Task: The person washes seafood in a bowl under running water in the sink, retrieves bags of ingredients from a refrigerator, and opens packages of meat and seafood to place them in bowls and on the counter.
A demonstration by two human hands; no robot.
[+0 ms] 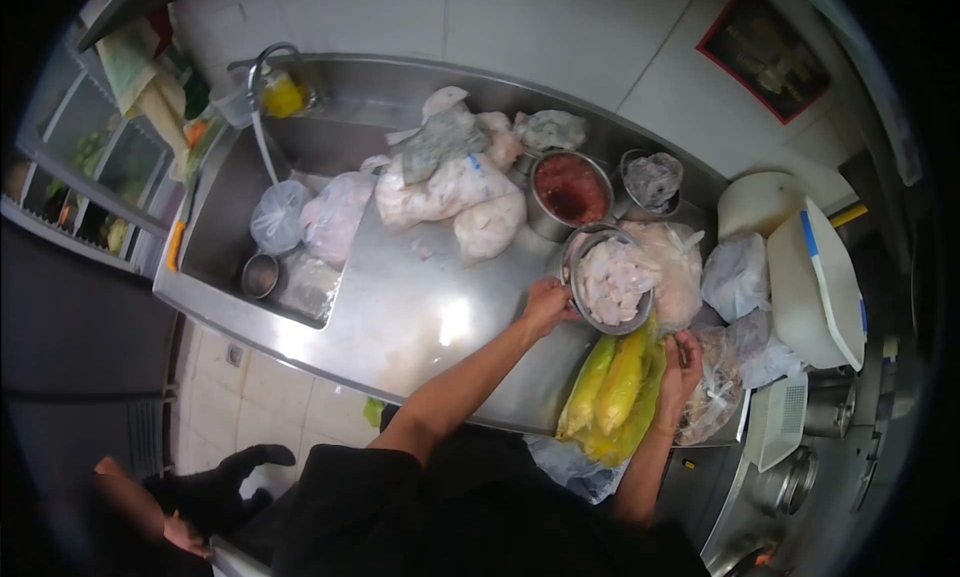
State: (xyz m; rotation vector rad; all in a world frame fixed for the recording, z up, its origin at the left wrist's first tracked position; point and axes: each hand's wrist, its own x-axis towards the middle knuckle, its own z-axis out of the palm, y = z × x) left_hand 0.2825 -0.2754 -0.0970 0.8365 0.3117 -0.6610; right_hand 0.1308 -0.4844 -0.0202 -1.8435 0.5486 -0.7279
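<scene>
My left hand (550,307) grips the rim of a metal bowl (571,262) filled with pale raw meat pieces (615,280). In front of the bowl lies a yellow plastic bag (645,397) with long yellow items (622,377) in it that look like corn cobs. Along the bag's right side is my right hand (682,365), its fingers curled in at the bag's edge; the fingertips are partly hidden. Behind the bowl stands a metal pot (535,217) of red ground meat (571,187). A clear bag of pale meat (672,267) rests right of the bowl.
Bags of raw meat (430,197) cover the back of the steel counter (440,332). Left is a sink (215,217) with a faucet (262,127) and bags. White tubs (810,287) and a white basket (778,422) stand right. Another person's hand (185,535) shows lower left.
</scene>
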